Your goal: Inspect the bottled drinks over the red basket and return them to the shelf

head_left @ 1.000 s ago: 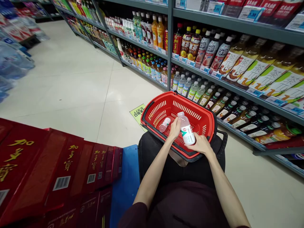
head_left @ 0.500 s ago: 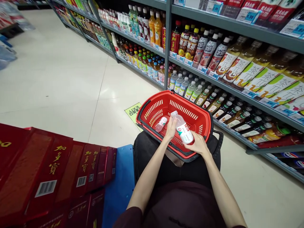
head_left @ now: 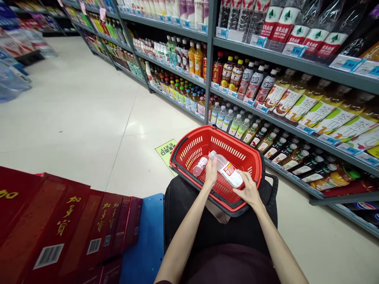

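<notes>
While a clear bottle [head_left: 227,172] is gripped near its neck by the left hand [head_left: 211,174] and at its base by the right hand [head_left: 248,190], it is held tilted just inside the red basket [head_left: 189,144], fingers closed around it. A second bottle [head_left: 200,165] lies on the basket floor just beside it. The bottle appears to be in the middle of being laid down; a low, gentle release beside its twin would be called for. A red-and-green label is carried, its print unreadable. "EXIT" is read on a green floor sticker [head_left: 166,150] behind the basket.
</notes>
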`<state>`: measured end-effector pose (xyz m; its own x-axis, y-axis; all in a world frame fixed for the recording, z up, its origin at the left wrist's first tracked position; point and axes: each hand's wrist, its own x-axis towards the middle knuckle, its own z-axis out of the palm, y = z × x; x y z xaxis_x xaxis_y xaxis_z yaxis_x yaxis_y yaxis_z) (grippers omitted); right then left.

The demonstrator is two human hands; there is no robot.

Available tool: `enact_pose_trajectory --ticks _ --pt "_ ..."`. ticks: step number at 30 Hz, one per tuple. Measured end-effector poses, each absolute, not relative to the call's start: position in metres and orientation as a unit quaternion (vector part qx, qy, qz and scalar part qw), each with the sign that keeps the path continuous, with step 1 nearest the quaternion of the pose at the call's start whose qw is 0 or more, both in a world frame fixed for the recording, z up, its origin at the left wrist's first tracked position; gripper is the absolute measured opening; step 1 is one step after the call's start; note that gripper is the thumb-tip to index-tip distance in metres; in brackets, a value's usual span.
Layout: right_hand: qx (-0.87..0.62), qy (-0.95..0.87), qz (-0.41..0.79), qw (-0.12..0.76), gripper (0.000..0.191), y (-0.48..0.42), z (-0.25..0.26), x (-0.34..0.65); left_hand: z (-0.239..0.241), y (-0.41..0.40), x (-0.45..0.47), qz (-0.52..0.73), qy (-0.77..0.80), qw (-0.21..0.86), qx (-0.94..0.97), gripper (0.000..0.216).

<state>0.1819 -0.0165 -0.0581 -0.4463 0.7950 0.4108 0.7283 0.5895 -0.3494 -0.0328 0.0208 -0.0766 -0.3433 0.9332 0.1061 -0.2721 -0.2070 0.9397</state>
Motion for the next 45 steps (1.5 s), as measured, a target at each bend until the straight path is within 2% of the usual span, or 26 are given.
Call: enact_pose_trajectory --ticks 7,11,15,20,25,31,45 --pt "-0.447 -0.837 -0.007 0.315 0.056 -0.019 -0.059 0.182 -0.079 0.022 -0.031 0.691 0.401 0.487 0.353 0.06" --pt "-0.421 -0.847 0.0 0.323 0.056 -0.02 -0.059 0.181 -0.08 0.023 -0.029 0.691 0.354 0.536 0.331 0.056" --pt "-0.448 -0.844 0.051 0.29 0.058 -0.02 -0.055 0.181 -0.08 0.024 -0.028 0.708 0.326 0.559 0.284 0.053" --pt "-0.518 -0.802 0.172 0.242 0.086 -0.018 -0.045 0.179 -0.077 0.021 -0.03 0.732 0.301 0.56 0.246 0.052" --pt "-0.501 -0.798 0.211 0.258 0.075 -0.016 -0.044 0.181 -0.072 0.017 -0.032 0.725 0.278 0.58 0.247 0.058" --pt "-0.451 -0.806 0.115 0.366 0.067 -0.014 -0.053 0.179 -0.073 0.021 -0.03 0.69 0.297 0.624 0.214 0.061" --pt "-0.347 -0.862 -0.142 0.34 0.035 -0.017 -0.054 0.181 -0.065 0.014 -0.033 0.675 0.296 0.648 0.19 0.055"
